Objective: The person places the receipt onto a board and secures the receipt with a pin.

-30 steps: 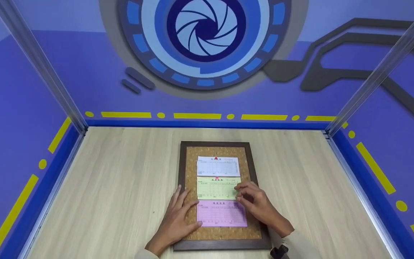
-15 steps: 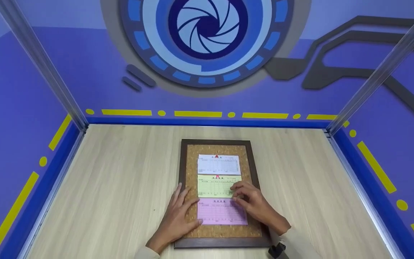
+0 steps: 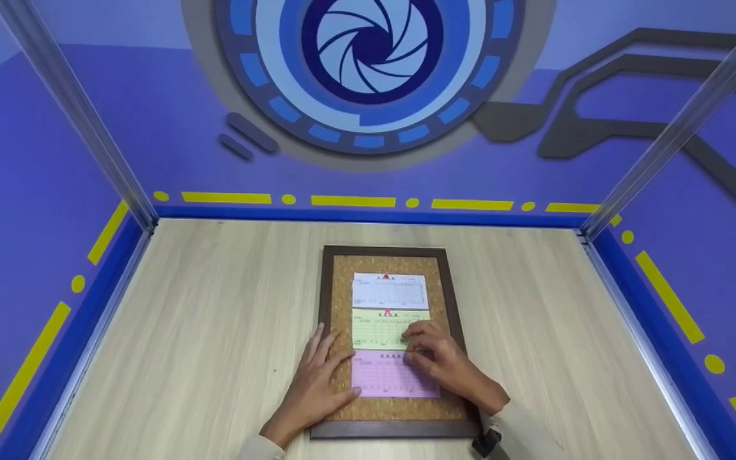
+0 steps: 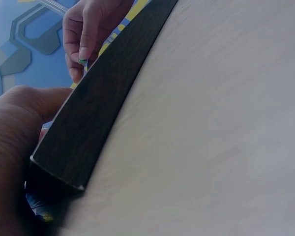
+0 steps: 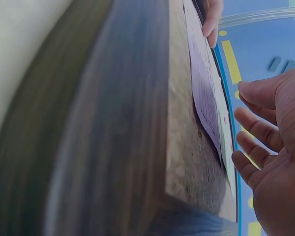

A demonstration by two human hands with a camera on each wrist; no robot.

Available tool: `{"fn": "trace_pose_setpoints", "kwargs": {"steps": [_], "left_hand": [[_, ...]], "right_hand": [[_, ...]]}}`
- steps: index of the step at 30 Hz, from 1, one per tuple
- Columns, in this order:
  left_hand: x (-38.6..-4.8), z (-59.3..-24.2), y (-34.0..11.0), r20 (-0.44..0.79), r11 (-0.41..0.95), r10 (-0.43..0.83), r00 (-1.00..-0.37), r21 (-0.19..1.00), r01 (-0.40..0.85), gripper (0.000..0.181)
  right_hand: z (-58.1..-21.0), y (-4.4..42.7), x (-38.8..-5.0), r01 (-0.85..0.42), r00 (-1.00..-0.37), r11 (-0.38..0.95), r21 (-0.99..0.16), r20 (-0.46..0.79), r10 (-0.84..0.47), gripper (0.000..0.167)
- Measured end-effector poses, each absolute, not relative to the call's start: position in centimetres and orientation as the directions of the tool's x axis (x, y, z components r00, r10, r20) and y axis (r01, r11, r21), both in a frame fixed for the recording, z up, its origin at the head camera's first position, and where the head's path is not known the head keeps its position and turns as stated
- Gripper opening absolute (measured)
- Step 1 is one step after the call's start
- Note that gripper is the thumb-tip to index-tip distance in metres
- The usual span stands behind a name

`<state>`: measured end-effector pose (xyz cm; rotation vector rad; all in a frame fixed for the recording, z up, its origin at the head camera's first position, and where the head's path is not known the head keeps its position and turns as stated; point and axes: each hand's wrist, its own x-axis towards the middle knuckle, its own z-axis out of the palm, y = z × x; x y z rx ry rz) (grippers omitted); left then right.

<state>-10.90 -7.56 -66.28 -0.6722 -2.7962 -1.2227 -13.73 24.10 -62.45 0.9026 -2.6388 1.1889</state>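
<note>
A cork board (image 3: 400, 410) in a dark frame carries white (image 3: 390, 294), green (image 3: 374, 331) and pink (image 3: 384, 378) printed slips, one below another. Red push pins sit at the top of the white and green slips. My left hand (image 3: 314, 390) rests spread on the board's left side, its thumb and index fingertip touching the pink slip's left edge. Above the right part of the pink slip's top edge hovers my right hand (image 3: 448, 363). The left wrist view shows its thumb and finger pinching a small green push pin (image 4: 82, 61), mostly hidden by the fingertips.
The board lies on a light wood-grain table (image 3: 227, 319). Blue-purple panels with yellow dashes (image 3: 353, 201) enclose the table at the back and sides. Metal rails (image 3: 636, 338) run along its side edges.
My right hand has moved left over the slips, toward the middle of the pink slip's top edge. My left hand stays in place on the board. The view has tilted slightly.
</note>
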Motion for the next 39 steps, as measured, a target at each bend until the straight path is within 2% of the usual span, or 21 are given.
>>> {"fn": "trace_pose_setpoints", "kwargs": {"steps": [5, 12, 26, 39], "left_hand": [[-11.0, -66.4, -7.6, 0.187, 0.602, 0.384, -0.904, 0.692, 0.398, 0.065], [-11.0, -66.5, -7.5, 0.182, 0.607, 0.387, -0.904, 0.687, 0.399, 0.065], [-11.0, -66.5, -7.6, 0.208, 0.607, 0.379, -0.902, 0.679, 0.412, 0.063], [-10.9, -66.4, -7.6, 0.195, 0.601, 0.379, -0.905, 0.691, 0.401, 0.065]], "right_hand": [[-62.4, 23.5, -13.9, -0.566, -0.809, 0.526, -0.635, 0.306, -0.502, 0.012], [-62.6, 22.8, -14.3, -0.627, -0.767, 0.518, -0.582, 0.344, -0.541, 0.013], [-62.6, 22.0, -14.9, -0.646, -0.756, 0.548, -0.532, 0.343, -0.558, 0.011], [-61.9, 21.5, -15.3, -0.568, -0.808, 0.615, -0.546, 0.230, -0.542, 0.007]]}}
